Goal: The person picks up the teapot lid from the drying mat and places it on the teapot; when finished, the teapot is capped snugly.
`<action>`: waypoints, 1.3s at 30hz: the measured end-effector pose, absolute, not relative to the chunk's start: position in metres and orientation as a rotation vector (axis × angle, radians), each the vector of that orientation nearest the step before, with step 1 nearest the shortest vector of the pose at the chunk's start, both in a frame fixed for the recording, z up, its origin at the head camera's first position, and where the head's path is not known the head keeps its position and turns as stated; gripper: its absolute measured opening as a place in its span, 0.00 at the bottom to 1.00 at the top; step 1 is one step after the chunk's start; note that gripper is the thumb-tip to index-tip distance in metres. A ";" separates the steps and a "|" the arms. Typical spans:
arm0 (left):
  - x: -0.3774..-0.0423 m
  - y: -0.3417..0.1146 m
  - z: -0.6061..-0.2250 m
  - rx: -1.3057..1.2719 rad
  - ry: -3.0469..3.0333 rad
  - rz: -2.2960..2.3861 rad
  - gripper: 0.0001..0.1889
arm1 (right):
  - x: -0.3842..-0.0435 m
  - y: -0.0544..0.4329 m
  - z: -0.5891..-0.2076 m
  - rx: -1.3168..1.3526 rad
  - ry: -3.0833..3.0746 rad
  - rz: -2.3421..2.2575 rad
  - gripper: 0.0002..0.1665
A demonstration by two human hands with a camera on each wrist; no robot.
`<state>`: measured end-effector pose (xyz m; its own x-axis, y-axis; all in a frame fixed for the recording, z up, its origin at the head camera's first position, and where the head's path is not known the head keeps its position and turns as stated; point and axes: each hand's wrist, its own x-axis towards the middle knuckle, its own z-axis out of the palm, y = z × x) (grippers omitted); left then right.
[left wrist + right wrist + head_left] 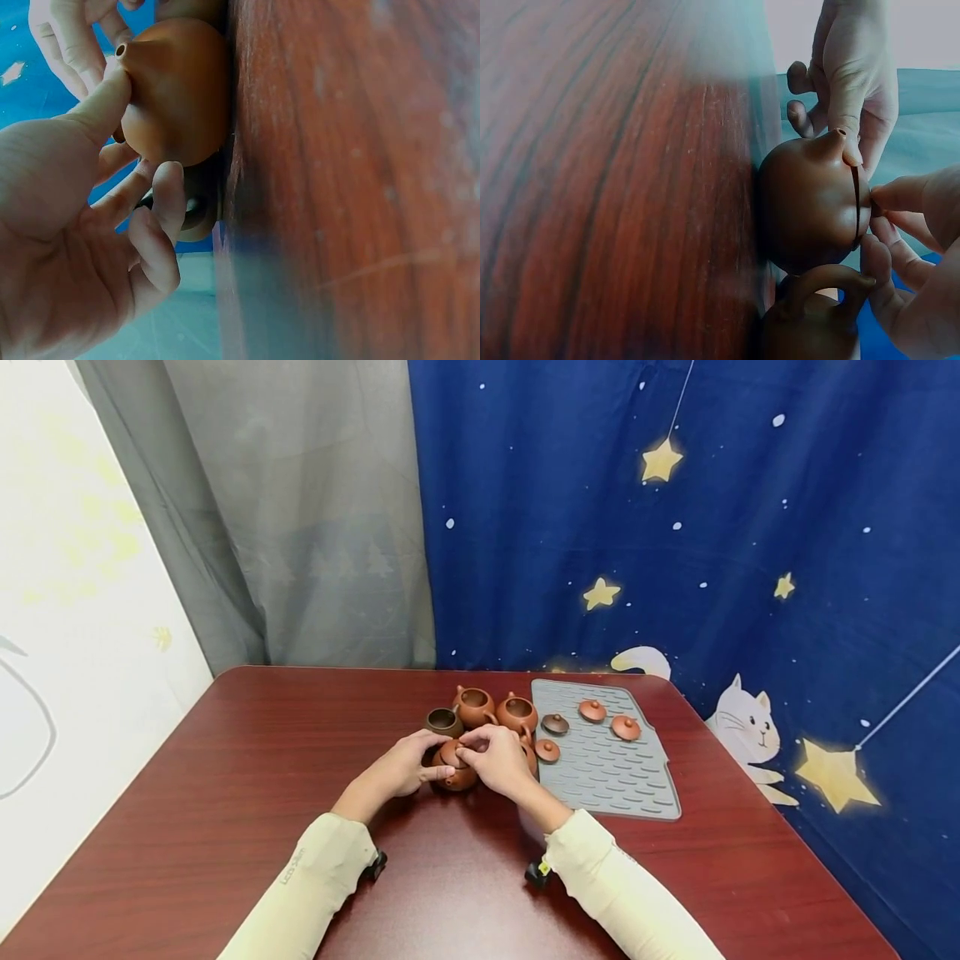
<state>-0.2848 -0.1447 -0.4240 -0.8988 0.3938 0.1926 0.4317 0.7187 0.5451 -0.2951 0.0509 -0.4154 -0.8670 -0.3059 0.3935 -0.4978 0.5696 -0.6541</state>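
A reddish-brown clay teapot (456, 779) stands on the table between my hands, its small spout (829, 144) facing me. My left hand (405, 766) holds it from the left, with the thumb (112, 101) pressed by the spout and fingers round the far side. My right hand (498, 762) pinches the knob of the teapot's lid (864, 204) between thumb and fingers. That lid lies over the pot's mouth, with a thin dark seam showing between lid and body. Another reddish teapot (810, 334) stands close beside, partly hidden by my right hand in the head view.
Behind my hands stand a dark brown lidless teapot (444, 722) and two reddish lidless teapots, one left (474, 708) and one right (517, 714). A grey ridged mat (611, 781) at right bears several lids, among them a dark one (555, 724) and a reddish one (626, 728).
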 end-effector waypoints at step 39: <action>-0.284 -0.142 -0.411 -0.652 -2.965 -0.583 0.31 | -0.297 0.079 -0.421 0.690 -2.514 1.190 0.12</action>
<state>-0.2835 -0.1415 -0.4105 -0.9098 0.3949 0.1277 0.4138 0.8400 0.3508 -0.2973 0.0795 -0.4213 -0.8486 -0.3015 0.4346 -0.5273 0.5478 -0.6495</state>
